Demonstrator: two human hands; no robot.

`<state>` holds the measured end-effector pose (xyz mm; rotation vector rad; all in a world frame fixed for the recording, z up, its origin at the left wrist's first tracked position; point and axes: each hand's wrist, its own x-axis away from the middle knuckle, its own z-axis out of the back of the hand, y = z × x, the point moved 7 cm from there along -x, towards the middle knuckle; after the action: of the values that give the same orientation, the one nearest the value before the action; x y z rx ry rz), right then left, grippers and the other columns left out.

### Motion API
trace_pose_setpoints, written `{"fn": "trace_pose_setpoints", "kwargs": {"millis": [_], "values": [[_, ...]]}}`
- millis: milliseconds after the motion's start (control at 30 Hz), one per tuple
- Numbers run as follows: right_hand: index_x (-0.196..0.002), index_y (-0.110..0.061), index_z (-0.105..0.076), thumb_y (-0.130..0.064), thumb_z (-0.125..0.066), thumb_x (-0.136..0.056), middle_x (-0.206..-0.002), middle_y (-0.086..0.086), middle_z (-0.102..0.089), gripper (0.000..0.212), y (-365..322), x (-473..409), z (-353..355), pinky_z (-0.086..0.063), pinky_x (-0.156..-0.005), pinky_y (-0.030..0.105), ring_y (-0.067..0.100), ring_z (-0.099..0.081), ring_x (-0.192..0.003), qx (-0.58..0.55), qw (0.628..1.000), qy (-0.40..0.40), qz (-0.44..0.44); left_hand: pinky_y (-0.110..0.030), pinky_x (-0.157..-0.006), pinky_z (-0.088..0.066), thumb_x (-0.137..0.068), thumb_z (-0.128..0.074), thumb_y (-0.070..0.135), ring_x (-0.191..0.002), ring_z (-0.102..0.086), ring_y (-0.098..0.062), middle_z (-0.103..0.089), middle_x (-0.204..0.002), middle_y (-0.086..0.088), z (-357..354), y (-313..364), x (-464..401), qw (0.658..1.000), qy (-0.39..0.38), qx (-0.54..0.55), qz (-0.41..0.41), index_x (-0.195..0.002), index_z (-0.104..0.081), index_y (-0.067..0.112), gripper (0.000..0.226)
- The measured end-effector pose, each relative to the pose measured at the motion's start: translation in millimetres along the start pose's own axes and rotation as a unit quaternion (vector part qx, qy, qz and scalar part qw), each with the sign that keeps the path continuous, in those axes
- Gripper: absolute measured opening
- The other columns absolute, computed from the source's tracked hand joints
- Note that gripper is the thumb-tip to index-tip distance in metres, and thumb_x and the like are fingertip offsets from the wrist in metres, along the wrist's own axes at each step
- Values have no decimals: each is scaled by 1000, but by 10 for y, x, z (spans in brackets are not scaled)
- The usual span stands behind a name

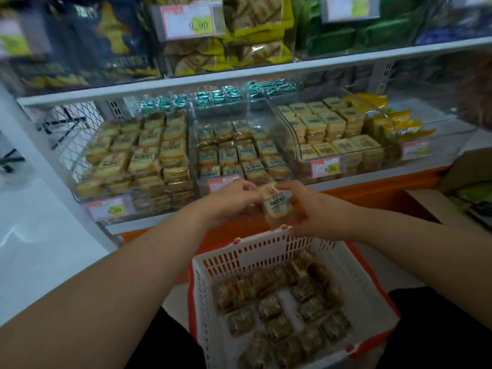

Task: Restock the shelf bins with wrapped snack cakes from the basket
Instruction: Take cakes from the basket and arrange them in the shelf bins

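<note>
Both hands, left (229, 202) and right (311, 211), pinch one cake (275, 202) at center; the basket (354, 278) below holds many more; three bins (300, 145) sit nearly full.

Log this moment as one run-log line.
left hand: holds snack cake | right hand: holds same cake | place: above basket, before middle bin | state: not yet binned
</note>
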<state>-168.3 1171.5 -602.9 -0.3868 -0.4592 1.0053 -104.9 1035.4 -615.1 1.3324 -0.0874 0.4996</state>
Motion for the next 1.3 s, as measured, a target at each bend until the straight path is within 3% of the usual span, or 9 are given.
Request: {"fn": "trace_pose_setpoints", "kwargs": {"millis": [100,267,533,633,700,800,900,1100,1300], "values": [[-145,-43,-10,-35,-77,-81,-133,3,-51,92,-137,-159,172,-57,-80,37,20,-63,-100,114,993,31,22,-28,-64,-48,-97,-50,15,-73,-64,-17,-61,-79,-3,140,154,-97,997,66,-42,-27,-93,-53,15,5],[-140,-24,-31,-34,-74,-82,-149,-1,-20,72,-296,-477,532,-38,-75,23,23,-52,-118,190,963,170,91,-36,-72,-50,-97,-53,24,-81,-60,-20,-59,-90,-3,341,450,-374,981,153,-92,-82,-102,-51,16,9],[-136,-22,-37,-40,-70,-86,-137,-2,-41,63,-121,-1063,802,-43,-86,24,15,-50,-117,180,965,169,91,-38,-93,-49,-101,-48,25,-101,-59,-18,-61,-115,-1,632,655,-1059,968,157,-136,-138,-114,-55,20,15],[-136,-23,-38,-38,-70,-86,-137,-3,-41,62,-63,-1248,923,-44,-90,25,14,-51,-114,158,970,173,64,-32,-82,-46,-104,-38,20,-101,-57,-17,-59,-117,3,954,792,-1217,924,271,-187,-192,-118,-57,21,23],[-138,-23,-37,-37,-70,-87,-139,-3,-39,63,-36,-1363,956,-46,-94,28,16,-51,-116,154,970,177,57,-37,-93,-44,-99,-44,14,-118,-50,-22,-58,-126,-1,1111,820,-1357,865,337,-316,-196,-128,-56,24,32],[-139,-21,-36,-33,-69,-88,-141,0,-38,62,-35,-1520,931,-47,-97,33,20,-51,-119,161,970,176,42,-47,-115,-20,-95,-53,19,-144,-22,-28,-35,-155,-1,1131,597,-1756,814,288,-493,-109,-147,-38,31,56],[-140,-19,-36,-31,-65,-90,-142,2,-34,59,-29,-1615,891,-49,-92,37,24,-52,-116,193,965,173,32,-55,-118,1,-98,-49,34,-151,4,-30,-8,-165,4,1134,325,-1992,821,243,-512,-64,-150,-25,40,57],[-133,-9,-35,-14,-64,-89,-133,14,-43,53,-25,-1897,938,-49,-87,38,32,-56,-112,257,942,208,-53,-55,-119,-4,-94,-54,19,-152,-2,-30,-10,-165,0,1219,319,-1952,824,263,-498,-56,-153,-26,34,67],[-138,-2,-32,0,-62,-86,-142,21,-41,60,-45,-2386,1083,-46,-102,43,36,-46,-129,292,936,165,-110,-55,-120,-1,-100,-46,27,-152,-1,-27,-9,-165,3,1226,296,-1976,829,281,-480,-63,-151,-28,36,55]]}}
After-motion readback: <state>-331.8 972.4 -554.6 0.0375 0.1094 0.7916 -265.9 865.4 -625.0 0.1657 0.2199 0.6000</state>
